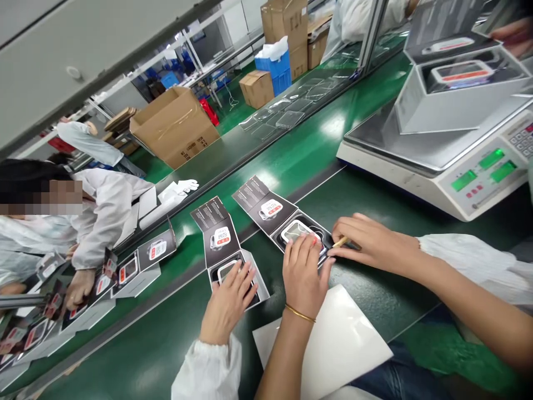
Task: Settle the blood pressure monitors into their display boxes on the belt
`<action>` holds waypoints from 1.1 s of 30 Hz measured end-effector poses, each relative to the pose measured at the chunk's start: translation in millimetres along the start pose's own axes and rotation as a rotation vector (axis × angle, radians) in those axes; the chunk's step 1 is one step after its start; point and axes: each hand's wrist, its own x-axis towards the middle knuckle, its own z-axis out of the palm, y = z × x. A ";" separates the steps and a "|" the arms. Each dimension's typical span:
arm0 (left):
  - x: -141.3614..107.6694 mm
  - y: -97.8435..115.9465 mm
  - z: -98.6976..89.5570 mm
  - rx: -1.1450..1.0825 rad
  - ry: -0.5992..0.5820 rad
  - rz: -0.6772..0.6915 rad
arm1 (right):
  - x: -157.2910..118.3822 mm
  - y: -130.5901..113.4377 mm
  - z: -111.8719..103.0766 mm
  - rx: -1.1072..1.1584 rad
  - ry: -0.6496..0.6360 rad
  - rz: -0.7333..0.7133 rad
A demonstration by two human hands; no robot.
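Note:
An open box (254,203) with a printed dark lid lies before me. It holds a white-framed device with a screen (295,229), which looks like a wrist blood pressure monitor. On the device's lower edge rest the outstretched fingers of my left hand (303,272), a thin gold bracelet at its wrist. My right hand (368,244), at the box's right corner, pinches a thin tan stick (341,241); its tip touches or nearly touches the box. To the left, another person's white-sleeved hand (227,303) lies over a second open box (216,244), partly hiding the device inside.
A white sheet (333,339) lies near my left forearm. A digital scale (441,166) bearing an open box (449,105) stands at right. Across the belt (303,150), clear plastic pieces (291,114) lie along the ledge. At left, a co-worker (104,205) handles several open boxes.

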 end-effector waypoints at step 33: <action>-118.7 4.8 1.2 0.280 0.014 0.029 | -79.6 -45.6 71.3 0.034 -0.148 0.369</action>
